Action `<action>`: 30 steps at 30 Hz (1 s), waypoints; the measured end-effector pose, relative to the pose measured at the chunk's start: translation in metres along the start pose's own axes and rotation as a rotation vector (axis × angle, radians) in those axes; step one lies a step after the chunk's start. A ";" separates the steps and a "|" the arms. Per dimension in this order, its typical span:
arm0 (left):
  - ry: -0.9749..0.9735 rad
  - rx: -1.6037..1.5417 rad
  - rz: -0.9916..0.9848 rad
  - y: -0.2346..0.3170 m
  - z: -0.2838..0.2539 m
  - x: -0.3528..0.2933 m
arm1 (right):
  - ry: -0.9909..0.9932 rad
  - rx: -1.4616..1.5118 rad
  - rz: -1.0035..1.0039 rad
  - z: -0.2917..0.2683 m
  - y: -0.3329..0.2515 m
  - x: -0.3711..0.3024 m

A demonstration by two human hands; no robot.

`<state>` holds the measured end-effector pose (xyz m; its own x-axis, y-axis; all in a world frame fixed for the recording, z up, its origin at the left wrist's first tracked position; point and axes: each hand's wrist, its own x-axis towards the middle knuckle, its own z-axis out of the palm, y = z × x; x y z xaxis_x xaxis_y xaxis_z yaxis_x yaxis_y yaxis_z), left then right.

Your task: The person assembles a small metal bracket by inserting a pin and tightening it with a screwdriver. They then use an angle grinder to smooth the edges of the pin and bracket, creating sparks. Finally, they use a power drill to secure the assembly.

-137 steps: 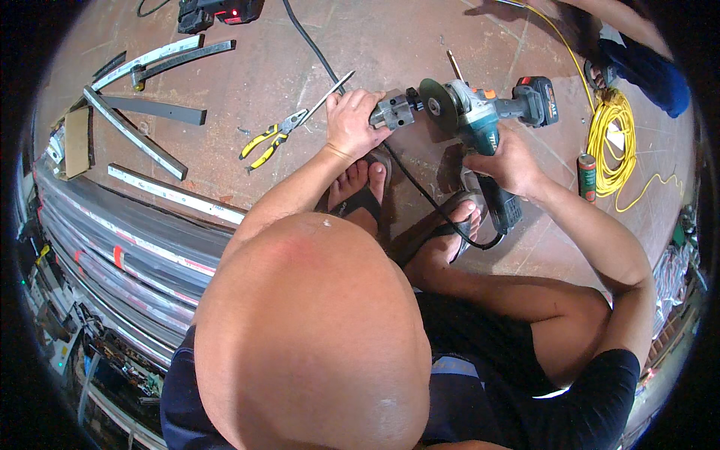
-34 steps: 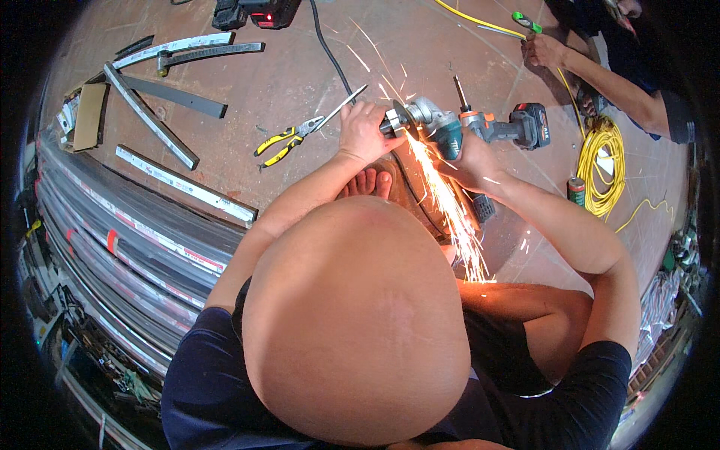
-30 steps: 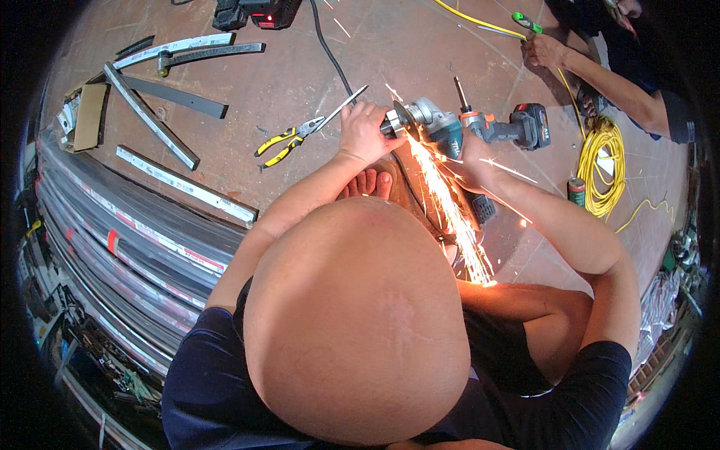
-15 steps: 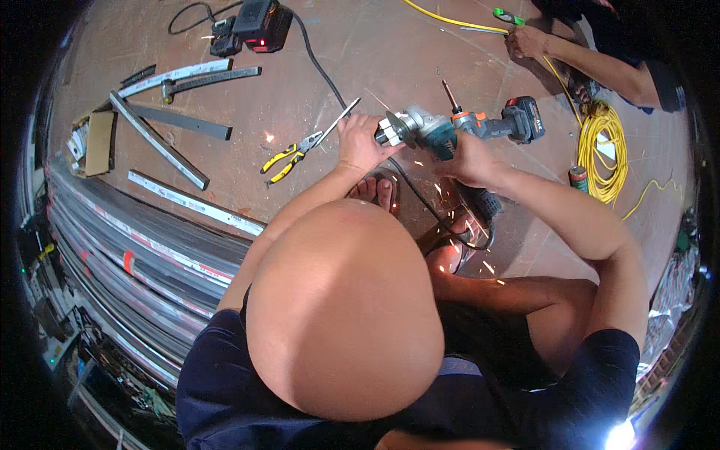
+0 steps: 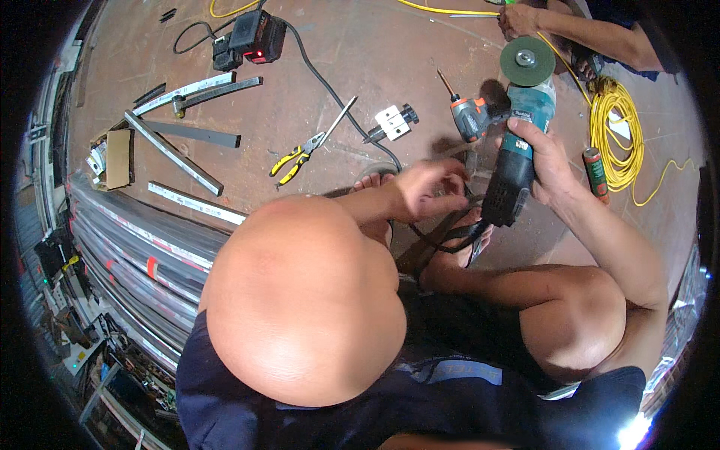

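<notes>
My right hand [image 5: 551, 161] grips a teal and black angle grinder [image 5: 510, 180] by its body, thumb across the top, with the dark green disc pointing away from me. My left hand [image 5: 433, 191], somewhat blurred, hovers above my feet with fingers apart and nothing visible in it. Beyond it on the floor lies a small silver block with holes and a black knob [image 5: 392, 123]. A grey and orange cordless screwdriver or drill [image 5: 471, 120] sits left of the grinder, its bit pointing away. Yellow-handled pliers [image 5: 300, 156] and a thin pointed metal tool [image 5: 341, 118] lie farther left.
Metal bars [image 5: 176, 154], a hammer [image 5: 178, 105] and an opened cardboard box [image 5: 118, 159] lie left, above stacked long profiles [image 5: 142, 247]. A black cable [image 5: 315, 71] runs past a battery unit [image 5: 257, 37]. Right are coiled yellow cord [image 5: 615, 142], a can [image 5: 595, 172] and another person's hand [image 5: 519, 21].
The grinder has moved away from the silver block and turned upward to the right; sparks have stopped. My left hand has let go of the block, now lying on the floor, and drawn back.
</notes>
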<state>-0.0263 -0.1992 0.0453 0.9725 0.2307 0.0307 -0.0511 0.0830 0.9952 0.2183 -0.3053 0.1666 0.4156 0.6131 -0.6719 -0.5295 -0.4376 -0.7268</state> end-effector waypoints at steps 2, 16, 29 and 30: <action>-0.141 -0.068 -0.061 0.008 0.012 0.009 | 0.003 0.046 0.025 -0.001 0.011 0.004; -0.106 0.301 0.135 0.024 0.000 0.026 | 0.070 0.231 0.199 -0.007 0.048 0.033; 0.124 0.688 0.371 0.054 -0.003 0.016 | 0.117 0.104 0.192 0.044 0.031 0.027; 0.118 0.653 0.261 0.059 -0.007 0.013 | 0.123 0.112 0.186 0.048 0.028 0.028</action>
<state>-0.0183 -0.1844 0.1036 0.9142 0.2704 0.3020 -0.0967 -0.5781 0.8102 0.1795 -0.2695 0.1342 0.3866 0.4416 -0.8096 -0.6810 -0.4553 -0.5735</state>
